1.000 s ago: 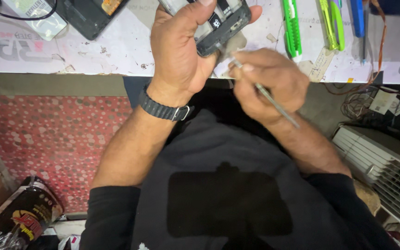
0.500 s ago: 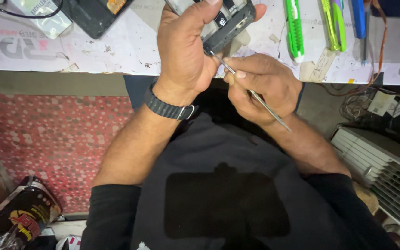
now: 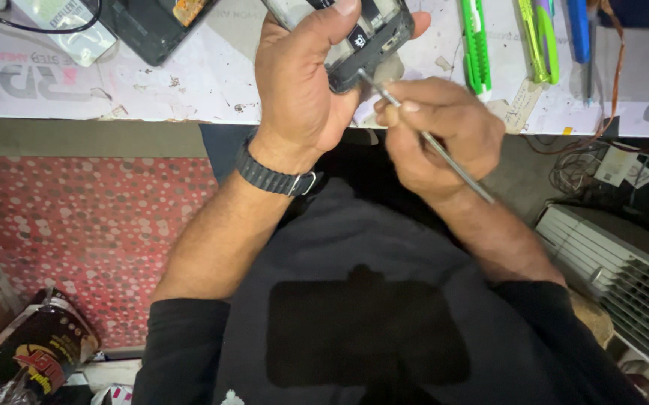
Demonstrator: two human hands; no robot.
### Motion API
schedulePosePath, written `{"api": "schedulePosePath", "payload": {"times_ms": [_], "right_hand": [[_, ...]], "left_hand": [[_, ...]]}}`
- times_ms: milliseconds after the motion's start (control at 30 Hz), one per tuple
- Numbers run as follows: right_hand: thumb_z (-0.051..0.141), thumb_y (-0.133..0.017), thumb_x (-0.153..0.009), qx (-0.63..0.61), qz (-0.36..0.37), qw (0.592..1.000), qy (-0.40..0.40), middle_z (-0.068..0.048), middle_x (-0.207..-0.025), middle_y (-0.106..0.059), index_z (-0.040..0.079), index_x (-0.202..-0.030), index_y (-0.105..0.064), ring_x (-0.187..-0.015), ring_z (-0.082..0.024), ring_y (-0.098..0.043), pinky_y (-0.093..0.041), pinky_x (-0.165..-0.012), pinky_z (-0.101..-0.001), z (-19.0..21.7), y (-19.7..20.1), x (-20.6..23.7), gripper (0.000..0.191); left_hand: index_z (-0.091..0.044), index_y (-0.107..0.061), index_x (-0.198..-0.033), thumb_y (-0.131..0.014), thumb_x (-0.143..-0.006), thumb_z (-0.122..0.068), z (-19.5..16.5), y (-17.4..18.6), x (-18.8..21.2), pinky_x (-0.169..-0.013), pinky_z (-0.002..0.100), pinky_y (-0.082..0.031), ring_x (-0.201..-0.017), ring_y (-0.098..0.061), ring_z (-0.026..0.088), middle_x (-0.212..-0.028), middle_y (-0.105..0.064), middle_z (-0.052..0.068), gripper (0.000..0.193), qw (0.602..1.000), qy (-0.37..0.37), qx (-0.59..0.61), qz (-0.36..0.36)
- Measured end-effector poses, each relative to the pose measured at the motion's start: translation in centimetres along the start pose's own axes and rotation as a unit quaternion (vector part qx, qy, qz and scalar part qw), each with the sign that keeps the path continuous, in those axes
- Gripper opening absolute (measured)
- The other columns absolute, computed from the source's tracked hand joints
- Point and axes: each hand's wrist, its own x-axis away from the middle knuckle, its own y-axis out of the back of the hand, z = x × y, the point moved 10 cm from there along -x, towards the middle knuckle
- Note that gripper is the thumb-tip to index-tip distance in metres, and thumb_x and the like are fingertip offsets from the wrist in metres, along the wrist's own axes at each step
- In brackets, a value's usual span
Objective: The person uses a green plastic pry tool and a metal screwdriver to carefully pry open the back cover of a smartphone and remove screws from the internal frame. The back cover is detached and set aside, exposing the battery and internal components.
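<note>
My left hand [image 3: 302, 82], with a dark watch [image 3: 273, 177] on its wrist, grips an opened dark phone [image 3: 373, 37] above the edge of the white work table [image 3: 189, 82]. The phone's inner parts face me; its upper part runs out of the frame. My right hand [image 3: 444, 135] pinches a thin metal tool [image 3: 429, 139] like a pen, and the tool's tip touches the phone's lower edge near a small dark component.
On the table lie green-handled tools [image 3: 477, 45], a blue-handled tool [image 3: 578, 30], another opened dark device [image 3: 156, 22] and a white box with a cable [image 3: 62, 22]. A red dotted mat [image 3: 77, 225] covers the floor at left, a white slatted unit [image 3: 624, 277] stands at right.
Both hands have shifted slightly upward with the phone. The tool's tip has come in against the phone's lower edge.
</note>
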Motion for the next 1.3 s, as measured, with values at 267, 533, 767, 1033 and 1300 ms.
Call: {"api": "schedulePosePath", "payload": {"times_ms": [267, 533, 767, 1033, 1300], "right_hand": [[-0.015, -0.069, -0.096, 0.007, 0.019, 1.000, 0.014, -0.025, -0.108, -0.072, 0.000, -0.111, -0.053, -0.087, -0.027, -0.078, -0.065, -0.068, -0.0343, 1.0, 0.0, -0.4, 0.027], [-0.014, -0.071, -0.097, 0.004, -0.012, 1.000, 0.005, -0.025, -0.106, -0.073, 0.000, -0.109, -0.054, -0.084, -0.028, -0.077, -0.065, -0.067, -0.0350, 0.9, 1.3, -0.3, 0.025], [-0.014, -0.072, -0.091, 0.007, 0.014, 0.999, 0.049, -0.026, -0.103, -0.072, -0.001, -0.109, -0.055, -0.082, -0.029, -0.076, -0.062, -0.066, -0.0363, 2.0, 1.1, -0.4, 0.028], [-0.014, -0.073, -0.095, 0.037, 0.008, 0.998, 0.045, -0.024, -0.106, -0.073, 0.001, -0.110, -0.053, -0.085, -0.029, -0.077, -0.063, -0.068, -0.0348, 2.0, 1.3, -0.4, 0.029], [-0.013, -0.074, -0.095, 0.041, -0.009, 0.999, 0.022, -0.024, -0.104, -0.073, 0.000, -0.109, -0.053, -0.085, -0.029, -0.077, -0.064, -0.069, -0.0358, 1.7, 1.6, -0.4, 0.029]], "left_hand": [[0.009, -0.065, -0.112, -0.055, -0.110, 0.001, 0.2, -0.3, 0.1, -0.103, 0.056, -0.060, -0.104, -0.074, 0.031, -0.107, -0.073, 0.020, 0.013, 1.000, 0.013, -0.021, -0.006], [0.009, -0.062, -0.118, -0.057, -0.110, -0.001, 0.6, -0.7, 0.2, -0.104, 0.059, -0.060, -0.115, -0.070, 0.036, -0.113, -0.071, 0.022, 0.014, 0.999, 0.020, -0.028, -0.003], [0.012, -0.061, -0.119, -0.056, -0.112, -0.001, 0.7, -0.9, 0.2, -0.104, 0.059, -0.061, -0.113, -0.070, 0.036, -0.113, -0.070, 0.025, 0.016, 0.999, 0.011, -0.050, -0.001], [0.009, -0.061, -0.123, -0.056, -0.109, -0.001, 0.7, -0.8, 0.4, -0.101, 0.057, -0.062, -0.113, -0.071, 0.035, -0.112, -0.071, 0.024, 0.018, 0.999, 0.020, -0.040, -0.011], [0.011, -0.060, -0.122, -0.053, -0.113, 0.001, 0.7, -0.8, 0.5, -0.104, 0.059, -0.061, -0.115, -0.070, 0.036, -0.115, -0.070, 0.024, 0.015, 0.999, 0.014, -0.043, 0.005]]}}
